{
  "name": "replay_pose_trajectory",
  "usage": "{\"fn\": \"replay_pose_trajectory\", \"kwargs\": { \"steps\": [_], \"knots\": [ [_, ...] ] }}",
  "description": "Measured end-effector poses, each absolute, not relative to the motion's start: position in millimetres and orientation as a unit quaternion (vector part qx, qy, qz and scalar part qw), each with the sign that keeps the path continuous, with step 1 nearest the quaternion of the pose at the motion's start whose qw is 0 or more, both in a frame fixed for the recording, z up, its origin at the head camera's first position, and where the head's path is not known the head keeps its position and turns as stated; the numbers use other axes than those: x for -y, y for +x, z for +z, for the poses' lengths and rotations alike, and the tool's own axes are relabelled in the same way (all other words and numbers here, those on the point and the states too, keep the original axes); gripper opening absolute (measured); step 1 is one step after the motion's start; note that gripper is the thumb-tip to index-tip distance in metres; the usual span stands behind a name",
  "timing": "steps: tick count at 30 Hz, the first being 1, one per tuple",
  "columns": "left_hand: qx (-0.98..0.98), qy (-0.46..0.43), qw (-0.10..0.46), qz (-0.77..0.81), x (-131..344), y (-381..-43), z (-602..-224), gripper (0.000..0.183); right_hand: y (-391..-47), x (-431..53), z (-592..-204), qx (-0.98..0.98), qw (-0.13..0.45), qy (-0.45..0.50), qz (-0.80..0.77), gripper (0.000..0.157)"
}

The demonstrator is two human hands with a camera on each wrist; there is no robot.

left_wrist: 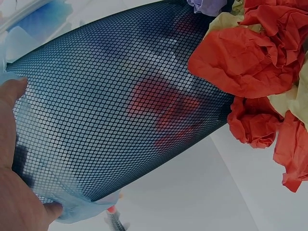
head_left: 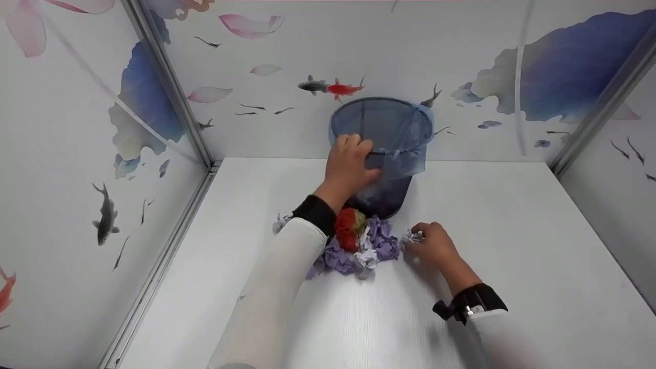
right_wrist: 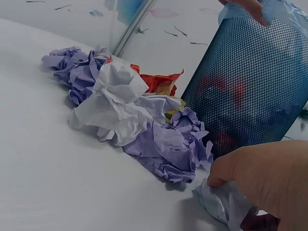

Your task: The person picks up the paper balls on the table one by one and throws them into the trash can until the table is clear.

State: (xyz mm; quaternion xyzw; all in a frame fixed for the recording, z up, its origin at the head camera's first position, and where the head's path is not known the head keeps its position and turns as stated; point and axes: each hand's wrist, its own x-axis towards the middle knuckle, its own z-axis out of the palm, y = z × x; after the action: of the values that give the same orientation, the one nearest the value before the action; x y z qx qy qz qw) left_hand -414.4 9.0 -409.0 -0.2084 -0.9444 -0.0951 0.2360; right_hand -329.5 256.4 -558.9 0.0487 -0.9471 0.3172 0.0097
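Note:
A dark mesh wastebasket (head_left: 382, 200), lined with a thin blue plastic bag (head_left: 405, 164), stands against the back wall. At its near left rim my left hand (head_left: 348, 161) grips the edge over the bag, thumb and fingers spread along it. My right hand (head_left: 438, 248) pinches a crumpled white paper ball (right_wrist: 224, 204) low over the table, right of the heap. That heap has purple paper balls (right_wrist: 163, 149), red paper (left_wrist: 250, 62) and white paper (head_left: 366, 260) in front of the basket. Red shapes show through the mesh in the left wrist view.
A white table (head_left: 359, 323) lies under everything. Printed walls with metal corner posts (head_left: 169, 82) enclose its back and sides. My left forearm (head_left: 277, 277) covers part of the paper heap, and another white scrap (head_left: 281, 223) peeks out left of it.

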Motion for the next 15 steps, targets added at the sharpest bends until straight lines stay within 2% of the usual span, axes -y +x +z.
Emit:
{"fn": "replay_pose_trajectory", "kwargs": {
  "steps": [15],
  "knots": [
    [0.948, -0.208, 0.220, -0.094, -9, -413, -406, 0.046, -322, -255, -577, 0.941, 0.013, 0.016, 0.338, 0.017]
  ]
}}
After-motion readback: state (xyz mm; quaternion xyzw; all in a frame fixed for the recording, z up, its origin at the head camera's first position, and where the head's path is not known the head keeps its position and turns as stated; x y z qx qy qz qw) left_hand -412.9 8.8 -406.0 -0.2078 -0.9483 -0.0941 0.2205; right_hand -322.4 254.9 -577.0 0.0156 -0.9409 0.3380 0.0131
